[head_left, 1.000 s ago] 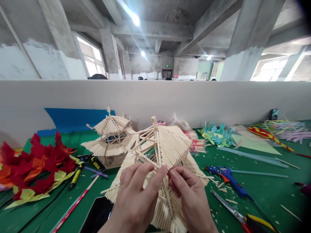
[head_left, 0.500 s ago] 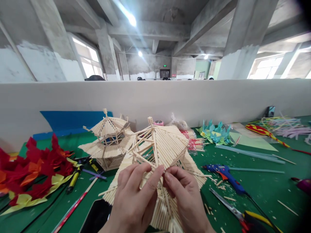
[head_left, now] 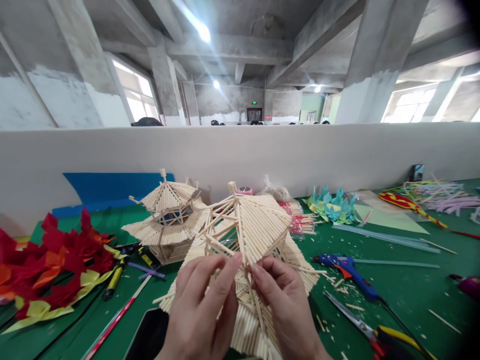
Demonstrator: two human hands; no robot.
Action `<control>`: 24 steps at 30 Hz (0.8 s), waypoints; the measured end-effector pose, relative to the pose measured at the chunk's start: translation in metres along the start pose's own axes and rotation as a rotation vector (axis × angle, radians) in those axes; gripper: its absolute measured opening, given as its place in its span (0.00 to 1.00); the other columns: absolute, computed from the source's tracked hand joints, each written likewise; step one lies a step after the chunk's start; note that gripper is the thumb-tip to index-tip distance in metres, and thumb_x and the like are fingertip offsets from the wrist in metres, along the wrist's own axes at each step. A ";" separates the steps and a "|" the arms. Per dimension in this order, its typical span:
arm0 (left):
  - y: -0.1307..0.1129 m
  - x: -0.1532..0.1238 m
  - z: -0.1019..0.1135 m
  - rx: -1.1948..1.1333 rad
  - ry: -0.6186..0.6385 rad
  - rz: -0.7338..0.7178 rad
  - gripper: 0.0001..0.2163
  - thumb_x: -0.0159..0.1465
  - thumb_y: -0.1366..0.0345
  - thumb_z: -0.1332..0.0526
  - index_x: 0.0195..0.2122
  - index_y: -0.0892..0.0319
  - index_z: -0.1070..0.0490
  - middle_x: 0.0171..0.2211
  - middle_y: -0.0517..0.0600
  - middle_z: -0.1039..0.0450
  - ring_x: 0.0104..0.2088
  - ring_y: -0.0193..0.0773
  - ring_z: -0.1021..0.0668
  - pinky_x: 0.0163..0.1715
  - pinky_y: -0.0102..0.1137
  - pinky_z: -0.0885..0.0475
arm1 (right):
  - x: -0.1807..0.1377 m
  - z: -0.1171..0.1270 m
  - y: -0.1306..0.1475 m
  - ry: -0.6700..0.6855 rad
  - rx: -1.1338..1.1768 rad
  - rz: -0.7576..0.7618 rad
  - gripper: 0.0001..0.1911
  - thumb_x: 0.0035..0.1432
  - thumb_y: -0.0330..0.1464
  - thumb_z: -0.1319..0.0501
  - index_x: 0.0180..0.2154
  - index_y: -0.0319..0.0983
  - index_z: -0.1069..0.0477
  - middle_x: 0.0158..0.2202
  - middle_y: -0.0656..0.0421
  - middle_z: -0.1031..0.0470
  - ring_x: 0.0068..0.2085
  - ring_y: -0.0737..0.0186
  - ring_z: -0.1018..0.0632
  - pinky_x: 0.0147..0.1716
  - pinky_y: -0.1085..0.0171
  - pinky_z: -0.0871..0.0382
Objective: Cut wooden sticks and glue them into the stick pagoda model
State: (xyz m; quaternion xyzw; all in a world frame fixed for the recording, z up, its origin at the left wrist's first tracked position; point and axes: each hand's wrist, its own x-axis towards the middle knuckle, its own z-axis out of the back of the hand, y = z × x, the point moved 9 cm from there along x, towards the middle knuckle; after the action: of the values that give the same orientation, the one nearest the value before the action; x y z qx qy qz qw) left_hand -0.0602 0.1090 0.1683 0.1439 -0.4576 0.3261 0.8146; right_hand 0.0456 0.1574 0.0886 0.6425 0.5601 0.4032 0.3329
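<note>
A pagoda model [head_left: 251, 230] built of thin wooden sticks stands on the green table [head_left: 397, 295] right in front of me. My left hand [head_left: 204, 312] and my right hand [head_left: 287, 307] both pinch at the lower edge of its upper roof, fingertips nearly meeting around a thin stick of the frame. The lower roof tier spreads out under my wrists. A second, finished stick pagoda [head_left: 167, 215] stands behind it to the left.
Red and yellow paper flowers [head_left: 45, 265] lie at the left. A blue glue gun [head_left: 348, 272] and scissors [head_left: 371, 332] lie at the right. A dark phone [head_left: 148, 337] sits near my left wrist. Teal paper flowers [head_left: 332, 205] and paper strips are at the back right, before a grey partition wall.
Both hands have shifted slightly left and down along the roof edge while keeping their pinch. The view has turned a little.
</note>
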 end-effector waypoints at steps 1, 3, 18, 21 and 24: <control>0.000 0.000 0.002 0.010 -0.001 -0.008 0.20 0.55 0.82 0.46 0.49 0.64 0.36 0.40 0.55 0.36 0.39 0.39 0.33 0.38 0.35 0.35 | 0.000 0.000 0.000 -0.005 0.004 -0.001 0.12 0.50 0.38 0.38 0.23 0.36 0.32 0.19 0.66 0.38 0.22 0.73 0.41 0.21 0.71 0.47; -0.001 0.000 0.002 0.025 0.016 -0.022 0.19 0.55 0.82 0.45 0.48 0.65 0.36 0.39 0.55 0.36 0.39 0.39 0.32 0.38 0.35 0.35 | 0.000 0.000 0.001 -0.009 0.006 -0.002 0.12 0.50 0.37 0.38 0.23 0.36 0.32 0.19 0.66 0.38 0.22 0.74 0.41 0.21 0.72 0.47; -0.005 0.002 0.008 0.063 0.018 -0.042 0.16 0.55 0.81 0.44 0.45 0.68 0.34 0.39 0.55 0.37 0.38 0.38 0.32 0.38 0.34 0.35 | 0.000 0.002 0.000 -0.056 0.034 -0.031 0.12 0.48 0.38 0.37 0.23 0.36 0.31 0.19 0.65 0.37 0.22 0.73 0.39 0.21 0.71 0.46; -0.008 0.000 0.011 0.088 0.018 -0.066 0.15 0.54 0.80 0.43 0.44 0.67 0.34 0.38 0.55 0.36 0.37 0.38 0.32 0.36 0.33 0.34 | -0.001 0.001 0.003 -0.050 0.016 -0.025 0.12 0.49 0.38 0.37 0.22 0.36 0.32 0.17 0.66 0.40 0.20 0.73 0.42 0.19 0.71 0.48; -0.013 0.001 0.013 0.107 0.004 -0.075 0.14 0.55 0.80 0.43 0.43 0.67 0.33 0.37 0.54 0.36 0.36 0.37 0.31 0.35 0.32 0.34 | 0.000 0.001 0.004 -0.045 0.011 -0.016 0.12 0.49 0.38 0.37 0.22 0.36 0.31 0.18 0.67 0.39 0.20 0.74 0.42 0.19 0.71 0.48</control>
State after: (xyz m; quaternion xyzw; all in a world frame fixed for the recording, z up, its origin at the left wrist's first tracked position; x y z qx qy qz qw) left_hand -0.0601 0.0930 0.1768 0.2038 -0.4321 0.3197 0.8183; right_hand 0.0486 0.1566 0.0917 0.6488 0.5598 0.3829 0.3452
